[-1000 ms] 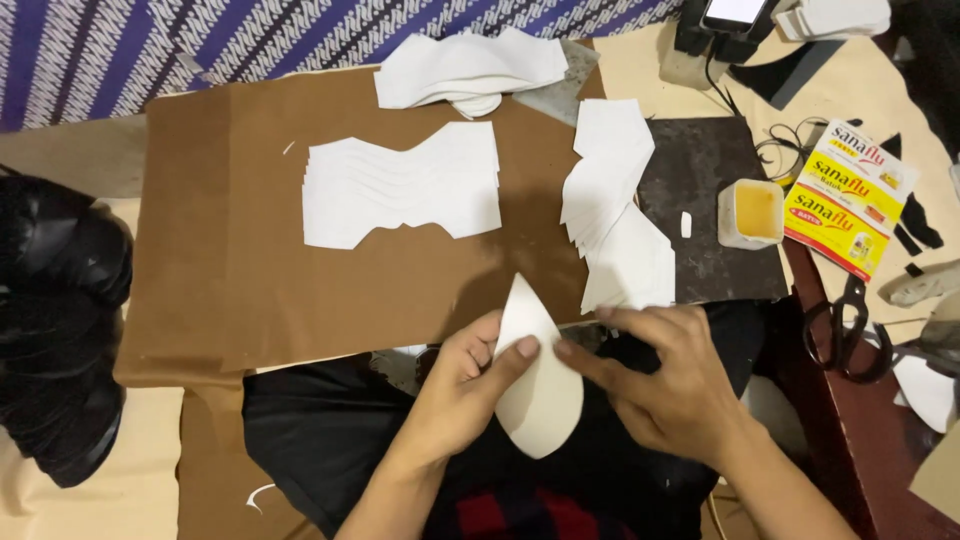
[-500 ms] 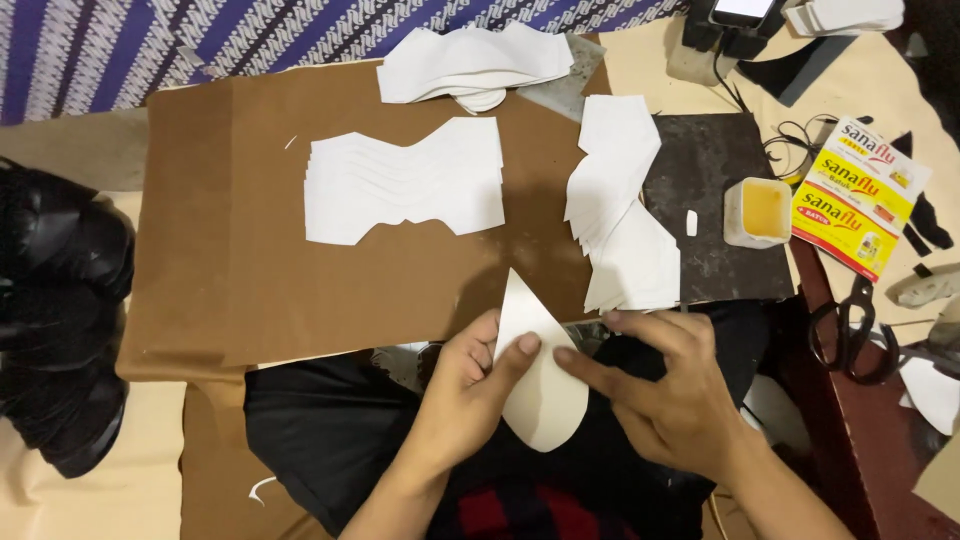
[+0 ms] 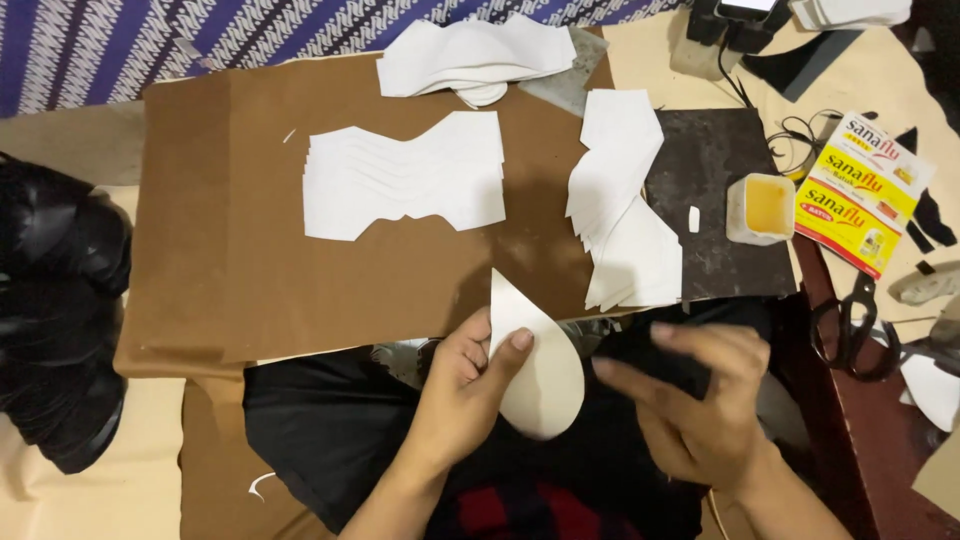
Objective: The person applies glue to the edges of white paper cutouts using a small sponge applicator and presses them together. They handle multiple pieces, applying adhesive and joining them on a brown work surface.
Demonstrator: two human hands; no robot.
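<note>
My left hand (image 3: pixel 462 375) pinched the white teardrop piece (image 3: pixel 535 365) just off the near edge of the brown board (image 3: pixel 230 250), thumb laid on its face. My right hand (image 3: pixel 700 405) hovered beside it, fingers loosely spread, holding nothing.

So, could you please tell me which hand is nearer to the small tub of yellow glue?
Right. The right hand is below the glue tub, slightly left of it; the left hand is much farther left, holding the white teardrop piece.
</note>
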